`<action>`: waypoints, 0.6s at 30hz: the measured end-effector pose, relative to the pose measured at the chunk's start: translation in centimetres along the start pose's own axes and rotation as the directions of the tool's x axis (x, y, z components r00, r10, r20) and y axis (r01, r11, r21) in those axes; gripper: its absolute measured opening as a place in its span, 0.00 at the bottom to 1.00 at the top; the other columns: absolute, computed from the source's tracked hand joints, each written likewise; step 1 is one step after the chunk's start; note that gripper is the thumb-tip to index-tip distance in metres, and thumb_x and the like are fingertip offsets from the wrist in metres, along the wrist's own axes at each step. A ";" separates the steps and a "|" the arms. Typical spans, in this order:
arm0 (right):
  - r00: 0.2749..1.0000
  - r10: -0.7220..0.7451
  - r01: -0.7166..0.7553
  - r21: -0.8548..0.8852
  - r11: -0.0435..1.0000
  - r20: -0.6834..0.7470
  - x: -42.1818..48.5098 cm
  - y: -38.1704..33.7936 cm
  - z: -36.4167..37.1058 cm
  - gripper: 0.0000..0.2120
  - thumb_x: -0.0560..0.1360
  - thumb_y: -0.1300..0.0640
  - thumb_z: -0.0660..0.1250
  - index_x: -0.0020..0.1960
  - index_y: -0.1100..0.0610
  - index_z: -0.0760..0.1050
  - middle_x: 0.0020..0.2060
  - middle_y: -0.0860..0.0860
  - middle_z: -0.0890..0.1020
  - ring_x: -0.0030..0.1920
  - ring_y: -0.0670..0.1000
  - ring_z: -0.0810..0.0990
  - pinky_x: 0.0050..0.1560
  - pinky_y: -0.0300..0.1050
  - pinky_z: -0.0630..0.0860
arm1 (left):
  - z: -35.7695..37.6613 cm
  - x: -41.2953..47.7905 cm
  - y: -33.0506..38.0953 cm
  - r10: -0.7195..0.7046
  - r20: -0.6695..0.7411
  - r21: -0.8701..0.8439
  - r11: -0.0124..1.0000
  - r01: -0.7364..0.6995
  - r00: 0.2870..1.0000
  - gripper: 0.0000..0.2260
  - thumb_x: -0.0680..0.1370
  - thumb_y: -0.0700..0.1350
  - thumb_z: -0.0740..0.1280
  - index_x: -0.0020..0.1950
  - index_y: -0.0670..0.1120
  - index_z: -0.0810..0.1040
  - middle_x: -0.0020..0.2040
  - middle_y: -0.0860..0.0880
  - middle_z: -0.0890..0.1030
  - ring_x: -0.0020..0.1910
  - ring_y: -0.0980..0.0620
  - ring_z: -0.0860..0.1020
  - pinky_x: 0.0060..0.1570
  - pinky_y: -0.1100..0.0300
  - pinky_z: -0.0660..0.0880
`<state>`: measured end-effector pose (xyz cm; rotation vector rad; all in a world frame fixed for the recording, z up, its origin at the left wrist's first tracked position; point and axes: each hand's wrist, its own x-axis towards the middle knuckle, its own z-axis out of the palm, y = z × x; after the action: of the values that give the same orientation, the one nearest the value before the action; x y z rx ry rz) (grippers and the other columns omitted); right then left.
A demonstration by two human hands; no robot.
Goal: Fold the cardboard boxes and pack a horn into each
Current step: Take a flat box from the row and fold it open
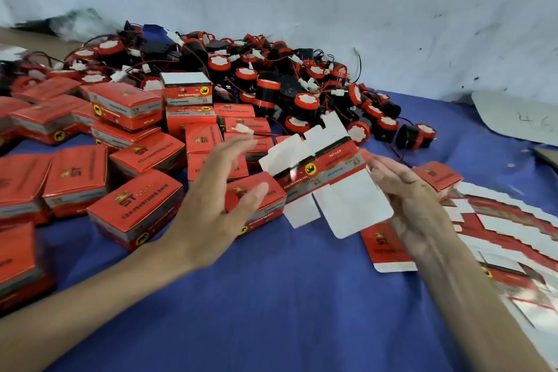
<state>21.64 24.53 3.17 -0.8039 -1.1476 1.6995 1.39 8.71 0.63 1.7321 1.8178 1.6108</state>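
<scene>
My right hand (407, 199) holds a flat, unfolded red-and-white cardboard box (323, 178) by its right edge, above the blue cloth. Its white flaps stick out at the top and the bottom. My left hand (220, 199) hovers just left of the box with straight, spread fingers and holds nothing. A large heap of black-and-red horns (302, 84) with thin wires lies behind, against the wall. Several folded, closed red boxes (136, 205) are stacked and scattered on the left.
A fanned stack of flat box blanks (513, 235) lies at the right on the blue cloth (271, 296). One flat blank (386, 248) lies under my right wrist. A white sheet (519, 118) rests at the far right by the white wall.
</scene>
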 end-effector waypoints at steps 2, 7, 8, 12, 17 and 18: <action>0.999 0.039 -0.040 0.039 0.998 0.027 0.4 1.0 -0.7 0.20 0.67 0.66 0.68 0.59 0.61 0.77 0.52 0.53 0.84 0.53 0.49 0.83 0.48 0.38 0.80 | 0.4 -0.3 -1.0 -0.058 0.085 0.166 0.985 0.044 0.995 0.26 0.74 0.59 0.61 0.70 0.66 0.56 0.68 0.73 0.58 0.66 0.77 0.55 0.65 0.71 0.56; 0.994 0.033 0.009 -0.388 0.922 0.100 -0.3 2.7 -0.3 0.12 0.76 0.66 0.65 0.53 0.53 0.80 0.49 0.50 0.85 0.49 0.50 0.84 0.51 0.46 0.81 | 1.1 -0.9 -2.0 0.016 0.158 0.400 0.913 -0.079 0.987 0.27 0.76 0.59 0.58 0.74 0.54 0.62 0.67 0.64 0.62 0.64 0.72 0.55 0.64 0.73 0.51; 0.987 0.081 -0.006 -0.469 0.883 0.138 -0.7 3.1 0.0 0.10 0.76 0.64 0.65 0.53 0.52 0.80 0.48 0.48 0.85 0.48 0.49 0.84 0.52 0.49 0.80 | 1.2 -0.9 -2.1 0.035 0.159 0.405 0.909 -0.097 0.987 0.26 0.76 0.59 0.57 0.73 0.53 0.64 0.67 0.63 0.64 0.64 0.71 0.56 0.64 0.73 0.51; 0.985 -0.130 0.173 -0.564 0.808 0.116 -0.9 3.8 0.8 0.05 0.76 0.58 0.67 0.52 0.52 0.79 0.46 0.49 0.85 0.49 0.51 0.83 0.49 0.49 0.79 | 1.1 -1.0 -2.1 0.038 0.150 0.418 0.903 -0.098 0.988 0.25 0.76 0.58 0.57 0.71 0.51 0.67 0.69 0.57 0.69 0.64 0.68 0.59 0.64 0.66 0.54; 0.943 -0.314 0.333 -0.239 0.912 0.113 -0.3 1.2 -1.4 0.08 0.75 0.57 0.68 0.54 0.53 0.76 0.51 0.53 0.83 0.49 0.52 0.82 0.46 0.47 0.79 | 0.4 -0.5 -0.7 -0.040 0.060 0.311 0.950 0.020 0.997 0.24 0.75 0.61 0.56 0.69 0.54 0.69 0.64 0.60 0.74 0.62 0.62 0.73 0.61 0.62 0.67; 0.946 -0.243 0.289 -0.216 0.933 0.217 -0.6 1.0 -1.7 0.11 0.73 0.58 0.69 0.54 0.53 0.77 0.51 0.53 0.83 0.47 0.51 0.82 0.43 0.46 0.80 | 0.0 -0.2 0.1 -0.067 0.031 0.176 0.982 0.060 0.997 0.24 0.75 0.62 0.56 0.67 0.55 0.70 0.62 0.62 0.76 0.59 0.64 0.75 0.59 0.63 0.70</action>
<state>23.02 24.43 1.64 -0.6092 -1.5461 1.4447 1.46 8.53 0.61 1.7404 2.0300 1.4240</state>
